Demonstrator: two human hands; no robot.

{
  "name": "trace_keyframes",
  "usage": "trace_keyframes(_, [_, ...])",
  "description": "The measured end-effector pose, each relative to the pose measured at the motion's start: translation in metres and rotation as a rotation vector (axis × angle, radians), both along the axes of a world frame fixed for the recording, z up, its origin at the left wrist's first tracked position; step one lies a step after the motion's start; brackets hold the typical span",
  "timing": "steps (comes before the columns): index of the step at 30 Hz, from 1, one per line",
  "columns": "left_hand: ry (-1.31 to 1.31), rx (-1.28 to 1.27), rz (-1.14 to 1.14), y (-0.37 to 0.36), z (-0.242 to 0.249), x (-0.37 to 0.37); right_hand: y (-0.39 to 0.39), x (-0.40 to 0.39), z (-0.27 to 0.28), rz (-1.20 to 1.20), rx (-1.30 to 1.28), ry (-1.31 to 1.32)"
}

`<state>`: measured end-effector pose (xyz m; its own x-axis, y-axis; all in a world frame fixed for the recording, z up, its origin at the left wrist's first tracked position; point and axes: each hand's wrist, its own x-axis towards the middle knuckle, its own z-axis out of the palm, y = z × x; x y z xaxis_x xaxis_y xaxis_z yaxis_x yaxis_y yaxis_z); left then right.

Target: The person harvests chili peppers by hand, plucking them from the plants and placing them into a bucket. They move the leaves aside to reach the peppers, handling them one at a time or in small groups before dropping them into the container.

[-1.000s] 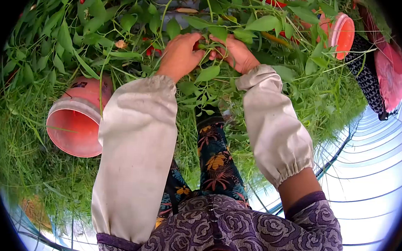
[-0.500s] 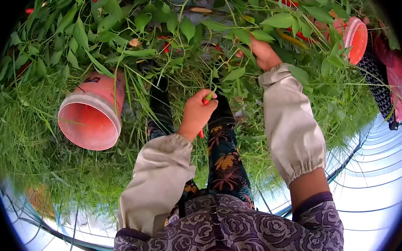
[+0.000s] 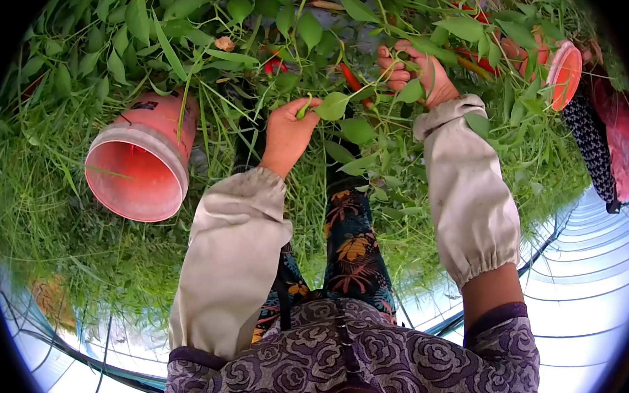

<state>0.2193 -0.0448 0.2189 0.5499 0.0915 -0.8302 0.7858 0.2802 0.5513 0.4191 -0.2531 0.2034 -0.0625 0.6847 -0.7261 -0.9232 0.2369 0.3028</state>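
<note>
My left hand is closed around a chili pepper, whose green stalk pokes out by the thumb; the rest is hidden in the palm. Among the chili plant leaves, my right hand has its fingers curled in. Leaves and thin stems pass around it, and what it grips, if anything, I cannot make out. Between the two hands hangs a long red chili pepper. More red chilies show under the foliage above my left hand.
A pink bucket lies tipped on the grass at left, its mouth facing me, with some red inside. Another pink bucket is at upper right, near a co-worker's hand and patterned clothing. My legs stand in grass.
My left hand has moved up and slightly left with the chili, closer to the leaves. My right hand has shifted a little right, its fingers now more visible. The hanging red chili shows more fully.
</note>
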Motion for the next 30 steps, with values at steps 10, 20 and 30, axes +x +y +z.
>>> trace_keyframes(10, [-0.506,0.598,-0.725,-0.037,0.004,0.050,0.013,-0.013,-0.007,0.241,-0.301,-0.378])
trace_keyframes(20, [-0.034,0.053,-0.492,-0.056,0.031,0.016,0.028,-0.058,0.016,0.483,-1.147,-1.359])
trace_keyframes(30, [0.209,-0.343,0.197,-0.106,0.035,-0.006,0.013,-0.109,0.035,1.703,-1.170,-1.921])
